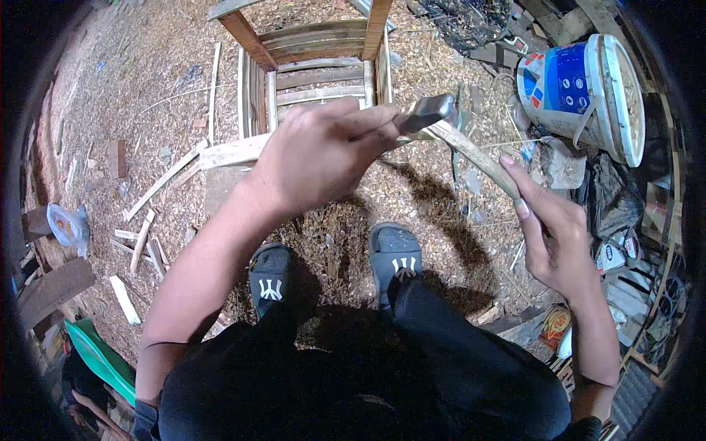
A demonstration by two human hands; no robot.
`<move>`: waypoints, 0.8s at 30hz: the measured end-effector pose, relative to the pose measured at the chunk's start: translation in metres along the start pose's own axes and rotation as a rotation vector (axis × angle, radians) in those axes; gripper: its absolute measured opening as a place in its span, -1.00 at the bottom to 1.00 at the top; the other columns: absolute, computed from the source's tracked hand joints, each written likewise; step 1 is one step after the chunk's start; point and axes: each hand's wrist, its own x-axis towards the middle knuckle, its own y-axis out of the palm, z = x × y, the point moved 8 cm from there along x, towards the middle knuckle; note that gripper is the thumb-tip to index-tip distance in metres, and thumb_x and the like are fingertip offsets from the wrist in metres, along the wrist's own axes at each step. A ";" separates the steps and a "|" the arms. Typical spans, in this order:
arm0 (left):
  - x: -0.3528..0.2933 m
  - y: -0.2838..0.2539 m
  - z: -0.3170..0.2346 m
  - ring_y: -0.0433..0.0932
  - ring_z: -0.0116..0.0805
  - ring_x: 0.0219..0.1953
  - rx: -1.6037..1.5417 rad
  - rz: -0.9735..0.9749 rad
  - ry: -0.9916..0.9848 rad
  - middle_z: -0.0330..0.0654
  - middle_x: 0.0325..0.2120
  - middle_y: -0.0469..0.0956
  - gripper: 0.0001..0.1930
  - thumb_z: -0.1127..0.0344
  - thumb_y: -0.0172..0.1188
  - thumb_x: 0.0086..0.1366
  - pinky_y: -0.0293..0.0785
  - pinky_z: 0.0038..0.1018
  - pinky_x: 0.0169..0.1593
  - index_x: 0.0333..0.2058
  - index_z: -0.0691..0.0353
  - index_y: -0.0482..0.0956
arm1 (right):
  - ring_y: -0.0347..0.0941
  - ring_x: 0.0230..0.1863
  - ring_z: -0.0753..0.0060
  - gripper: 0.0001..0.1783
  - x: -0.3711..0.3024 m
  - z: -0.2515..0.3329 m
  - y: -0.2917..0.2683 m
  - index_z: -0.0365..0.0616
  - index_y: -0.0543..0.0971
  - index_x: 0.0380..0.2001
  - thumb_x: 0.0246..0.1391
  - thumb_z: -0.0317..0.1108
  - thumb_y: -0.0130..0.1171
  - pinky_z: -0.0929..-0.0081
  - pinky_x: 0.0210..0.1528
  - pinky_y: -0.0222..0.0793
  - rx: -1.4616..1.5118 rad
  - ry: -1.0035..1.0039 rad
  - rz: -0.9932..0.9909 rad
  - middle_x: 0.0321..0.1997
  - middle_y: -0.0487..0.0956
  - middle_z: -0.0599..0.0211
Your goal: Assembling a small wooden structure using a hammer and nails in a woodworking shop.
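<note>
My left hand [316, 158] is closed, its fingers curled around a pale wooden strip [234, 152] that sticks out to the left and passes behind the hand. Pinched between thumb and index finger, my right hand [555, 231] has the end of a worn wooden handle [482, 163]. That handle slopes up to a dark metal head [432, 112], so it looks like a hammer. The metal head touches or almost touches my left fingertips; exactly what lies between them is hidden. Beyond my hands stands a slatted wooden chair frame [316, 40].
Wood shavings cover the ground, with loose sticks [165, 180] to the left. A white and blue bucket [566, 84] lies tilted at the upper right. My sandalled feet [393, 257] are below my hands. A green plastic object [99, 356] and another person's arm [99, 411] show lower left.
</note>
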 end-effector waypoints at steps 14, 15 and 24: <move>0.002 -0.007 -0.010 0.51 -0.30 -0.45 0.081 -0.105 0.156 -0.32 -0.13 0.67 -0.42 0.23 0.50 0.04 0.54 -0.38 -0.41 0.10 0.00 0.62 | 0.50 -0.53 0.30 -0.45 -0.005 -0.006 0.001 -0.39 0.45 0.25 0.15 -0.65 0.03 0.39 -0.37 0.43 0.049 -0.044 -0.058 -0.08 0.66 -0.14; 0.002 -0.008 -0.011 0.51 -0.29 -0.45 0.081 -0.113 0.163 -0.32 -0.13 0.67 -0.40 0.24 0.51 0.02 0.54 -0.38 -0.40 0.11 0.01 0.61 | 0.52 -0.52 0.30 -0.45 -0.003 -0.005 0.002 -0.38 0.45 0.25 0.16 -0.65 0.04 0.39 -0.36 0.44 0.040 -0.017 -0.039 -0.08 0.66 -0.14; 0.001 -0.001 -0.003 0.48 -0.25 -0.45 0.012 -0.028 0.068 -0.32 -0.09 0.67 -0.35 0.24 0.50 0.01 0.54 -0.36 -0.38 0.15 -0.03 0.58 | 0.57 -0.48 0.21 -0.45 -0.005 -0.006 0.005 -0.33 0.46 0.26 0.17 -0.63 0.05 0.38 -0.32 0.47 0.049 0.011 -0.002 -0.06 0.65 -0.16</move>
